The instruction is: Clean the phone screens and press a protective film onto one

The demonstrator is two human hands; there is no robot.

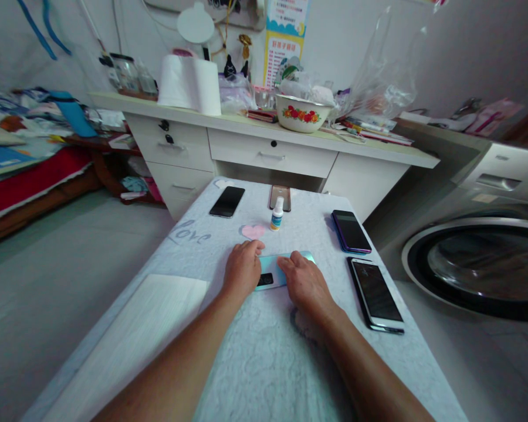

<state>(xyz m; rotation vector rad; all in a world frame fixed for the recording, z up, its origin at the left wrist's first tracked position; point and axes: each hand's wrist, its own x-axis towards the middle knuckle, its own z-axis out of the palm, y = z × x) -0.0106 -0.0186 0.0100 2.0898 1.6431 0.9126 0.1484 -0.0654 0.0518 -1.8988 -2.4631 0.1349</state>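
Observation:
A light blue smartphone [273, 271] lies back side up on the cloth-covered table, its dark camera block towards the left end. My left hand [245, 266] holds that left end, with bent fingers at its edge. My right hand [305, 280] rests over the right half, fingers curled and pressed on the back; part of the phone is hidden under it. Just beyond the phone stands a small white spray bottle [277, 214] with a blue and yellow label.
Around the table lie a black phone [227, 201], a brown phone case [280, 197], a purple-edged phone [352, 231] and a white phone [376, 294]. White paper [158, 316] is at left. A desk [273, 157] stands behind, a washing machine [475, 193] at right.

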